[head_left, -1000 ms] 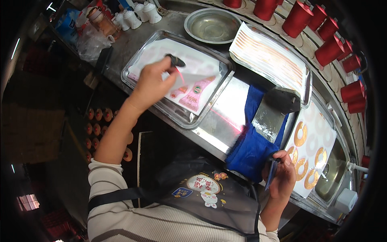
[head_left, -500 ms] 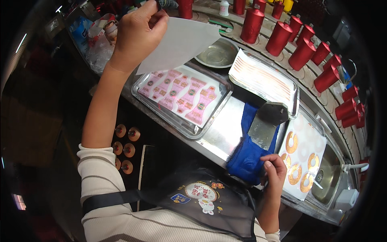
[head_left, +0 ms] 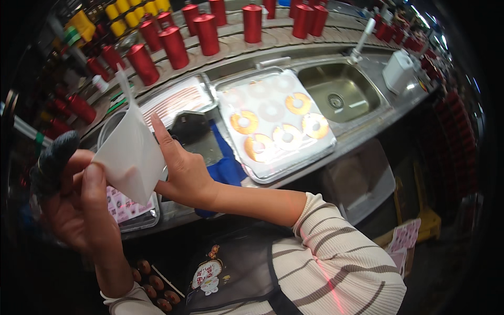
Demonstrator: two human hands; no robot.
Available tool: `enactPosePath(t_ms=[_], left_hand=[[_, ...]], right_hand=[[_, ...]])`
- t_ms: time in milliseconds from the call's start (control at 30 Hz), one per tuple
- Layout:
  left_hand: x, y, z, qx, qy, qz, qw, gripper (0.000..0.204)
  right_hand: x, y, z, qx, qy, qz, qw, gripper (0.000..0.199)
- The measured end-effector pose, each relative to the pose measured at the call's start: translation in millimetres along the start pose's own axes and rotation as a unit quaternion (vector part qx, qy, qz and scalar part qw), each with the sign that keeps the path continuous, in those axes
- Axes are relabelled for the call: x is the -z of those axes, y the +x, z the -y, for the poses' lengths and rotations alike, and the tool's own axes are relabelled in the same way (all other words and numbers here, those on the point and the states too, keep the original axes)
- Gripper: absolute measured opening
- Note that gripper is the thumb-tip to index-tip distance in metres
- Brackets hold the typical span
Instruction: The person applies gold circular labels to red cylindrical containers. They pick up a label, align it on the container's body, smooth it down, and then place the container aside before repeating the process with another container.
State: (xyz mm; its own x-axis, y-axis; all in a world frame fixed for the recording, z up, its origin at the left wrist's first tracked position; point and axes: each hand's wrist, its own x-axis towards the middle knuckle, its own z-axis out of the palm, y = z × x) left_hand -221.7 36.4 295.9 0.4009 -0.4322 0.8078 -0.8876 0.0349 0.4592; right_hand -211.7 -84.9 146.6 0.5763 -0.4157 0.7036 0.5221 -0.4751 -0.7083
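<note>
A thin white sheet (head_left: 131, 152), bent along its length, hangs in front of me on the left. My left hand (head_left: 86, 215), with dark covers on some fingers, pinches its left edge between thumb and finger. My right hand (head_left: 186, 170) is against its right edge, index finger stretched out and thumb apart. The other right fingers are hidden behind the sheet, and a fingertip shadow shows through it. Below lies a metal tray (head_left: 142, 222) of pink printed decals (head_left: 125, 206), partly covered by the hands.
Right of my hands are a blue cloth (head_left: 231, 163), a dark-ended flat metal tool (head_left: 190, 126) and a tray of gold C-shaped decals (head_left: 287, 137). Beyond are a striped decal tray (head_left: 181, 102), a sink (head_left: 341, 92) and red bottles (head_left: 207, 35). A white jug (head_left: 398, 68) stands far right.
My view has turned to the right. The sheet has come down from above the pink decal tray and now bends between both hands. My right hand has left the blue cloth's edge and reached the sheet.
</note>
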Motion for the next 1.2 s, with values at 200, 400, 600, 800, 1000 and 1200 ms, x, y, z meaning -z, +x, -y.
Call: enactPosePath(t_ms=[200, 400, 600, 800, 1000, 1200], left_hand=[[-50.6, -1.1, 8.5, -0.051, -0.066, 0.186, 0.979, 0.054], [-43.8, -19.1, 57.9, 0.128, -0.057, 0.134, 0.981, 0.039], [-36.0, -30.8, 109.2, 0.293, -0.033, 0.110, 0.949, 0.038], [-35.2, -31.0, 140.9, 0.305, -0.136, 0.052, 0.941, 0.034], [-21.1, 30.7, 231.0, 0.356, -0.024, -0.023, 0.934, 0.015], [-7.4, 96.7, 411.1, 0.188, 0.311, -0.125, 0.923, 0.049]], right_hand=[[135.3, -34.7, -10.0, 0.014, -0.051, -0.160, 0.986, 0.043], [404.3, -210.0, -78.3, -0.276, -0.092, -0.561, 0.775, 0.040], [531.0, -373.0, -167.5, -0.545, -0.056, -0.626, 0.555, 0.050], [580.0, -430.1, -201.8, -0.438, -0.117, -0.684, 0.572, 0.036], [424.0, -165.1, -115.8, -0.173, -0.311, -0.571, 0.739, 0.027], [280.7, -56.3, -96.8, -0.235, -0.112, -0.384, 0.886, 0.031]])
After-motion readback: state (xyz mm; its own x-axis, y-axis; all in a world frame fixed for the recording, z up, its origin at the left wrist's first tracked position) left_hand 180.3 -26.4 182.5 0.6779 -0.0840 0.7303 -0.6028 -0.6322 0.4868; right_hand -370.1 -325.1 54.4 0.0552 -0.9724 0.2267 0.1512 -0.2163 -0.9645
